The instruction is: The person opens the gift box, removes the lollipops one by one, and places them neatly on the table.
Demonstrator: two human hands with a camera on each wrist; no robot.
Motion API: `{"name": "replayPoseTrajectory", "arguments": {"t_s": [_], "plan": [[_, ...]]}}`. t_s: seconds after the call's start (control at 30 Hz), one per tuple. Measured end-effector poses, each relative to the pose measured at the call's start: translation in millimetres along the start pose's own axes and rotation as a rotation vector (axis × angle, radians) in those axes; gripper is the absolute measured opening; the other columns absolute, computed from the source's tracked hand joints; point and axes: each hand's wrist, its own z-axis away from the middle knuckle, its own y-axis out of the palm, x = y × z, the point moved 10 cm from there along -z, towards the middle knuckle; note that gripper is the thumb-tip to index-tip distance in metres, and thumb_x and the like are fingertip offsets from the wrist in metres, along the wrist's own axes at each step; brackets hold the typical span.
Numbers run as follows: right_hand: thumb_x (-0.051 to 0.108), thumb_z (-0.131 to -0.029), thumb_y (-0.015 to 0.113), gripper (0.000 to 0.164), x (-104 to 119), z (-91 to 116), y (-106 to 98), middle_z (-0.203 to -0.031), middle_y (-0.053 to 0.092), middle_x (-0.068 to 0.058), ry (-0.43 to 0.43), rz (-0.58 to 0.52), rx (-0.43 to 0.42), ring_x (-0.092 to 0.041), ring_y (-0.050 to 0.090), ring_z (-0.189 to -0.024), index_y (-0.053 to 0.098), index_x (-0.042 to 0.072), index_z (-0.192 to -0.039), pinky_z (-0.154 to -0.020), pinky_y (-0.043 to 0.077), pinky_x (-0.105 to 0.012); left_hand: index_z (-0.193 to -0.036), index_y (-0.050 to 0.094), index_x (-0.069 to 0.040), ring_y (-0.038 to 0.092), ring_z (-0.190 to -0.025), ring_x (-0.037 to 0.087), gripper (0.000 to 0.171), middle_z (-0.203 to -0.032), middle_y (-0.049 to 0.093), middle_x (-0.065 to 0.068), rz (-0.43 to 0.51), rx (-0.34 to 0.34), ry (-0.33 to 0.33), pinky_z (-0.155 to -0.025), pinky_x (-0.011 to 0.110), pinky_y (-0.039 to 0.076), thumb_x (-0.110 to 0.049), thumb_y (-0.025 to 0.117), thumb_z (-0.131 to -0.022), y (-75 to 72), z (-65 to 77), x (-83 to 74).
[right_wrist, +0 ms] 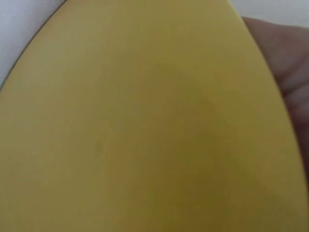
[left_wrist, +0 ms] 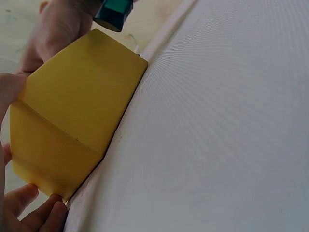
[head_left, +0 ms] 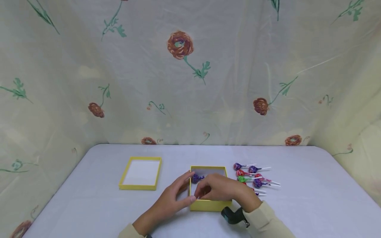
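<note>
A yellow box (head_left: 209, 205) with a pale inside sits on the table, a purple-wrapped lollipop (head_left: 196, 178) lying in its far left part. My left hand (head_left: 174, 195) grips the box's left side, thumb at the near corner and fingers along the side; the left wrist view shows those fingers (left_wrist: 36, 215) against the yellow wall. Over the box, my right hand (head_left: 218, 188) reaches inside with bent fingers pointing down. Its fingertips are hidden by the near wall, so I cannot tell what they hold. In the right wrist view, the yellow wall (right_wrist: 145, 116) covers most of that hand.
Right of the box lies a loose group of wrapped lollipops (head_left: 257, 178) in purple, red and green, with sticks pointing right. A yellow-rimmed lid (head_left: 156, 183) lies inside up at the left. Behind the white table (head_left: 303, 205) hangs a flowered curtain (head_left: 229, 109).
</note>
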Motion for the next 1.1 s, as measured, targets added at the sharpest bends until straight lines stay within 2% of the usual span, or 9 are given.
{"name": "replayPoseTrajectory", "arguments": {"t_s": [0.2,0.47,0.7,0.93,1.1], "plan": [[0.011,-0.088,0.07,0.009,0.8,0.5,0.0,-0.08,0.065,0.015,0.014,-0.001,-0.003,-0.001,0.057,-0.075,0.073,0.019,-0.091,-0.072,0.051,-0.018,-0.151,0.031,-0.024,0.041,-0.135,0.021,0.07,-0.157,0.027,0.001,-0.009,-0.004,-0.033,-0.11,0.033,0.038,-0.025,0.067,-0.091,0.0,-0.2,3.9],[0.014,-0.088,0.071,0.008,-1.6,-0.4,0.7,-0.081,0.065,0.016,0.041,-0.002,-0.01,-0.002,0.058,-0.077,0.07,0.021,-0.084,-0.075,0.052,-0.019,-0.151,0.031,-0.026,0.04,-0.136,0.02,0.07,-0.157,0.026,-0.002,-0.005,0.0,-0.035,-0.11,0.031,0.038,-0.027,0.067,-0.091,0.4,-0.1,7.0],[0.014,-0.088,0.07,0.005,-4.3,-1.0,1.6,-0.081,0.065,0.014,0.072,-0.009,0.001,-0.003,0.059,-0.076,0.072,0.019,-0.088,-0.073,0.052,-0.019,-0.151,0.031,-0.029,0.04,-0.136,0.018,0.069,-0.157,0.026,-0.004,-0.014,0.001,-0.054,-0.11,0.03,0.038,-0.029,0.066,-0.091,0.4,0.2,9.5],[0.013,-0.088,0.07,0.007,-6.4,-1.9,0.8,-0.081,0.066,0.014,0.074,0.021,-0.011,-0.001,0.059,-0.075,0.075,0.013,-0.093,-0.073,0.052,-0.018,-0.151,0.031,-0.029,0.04,-0.136,0.018,0.069,-0.157,0.025,-0.004,-0.01,0.005,-0.063,-0.11,0.031,0.038,-0.03,0.066,-0.092,1.0,0.1,9.8],[0.011,-0.088,0.07,0.005,-6.7,-0.9,-1.0,-0.078,0.064,0.014,0.059,0.04,-0.024,-0.002,0.057,-0.072,0.074,0.013,-0.089,-0.07,0.052,-0.019,-0.151,0.031,-0.026,0.041,-0.135,0.018,0.07,-0.157,0.026,-0.003,-0.013,0.005,-0.061,-0.11,0.032,0.038,-0.031,0.066,-0.091,0.9,-0.4,7.3]]}}
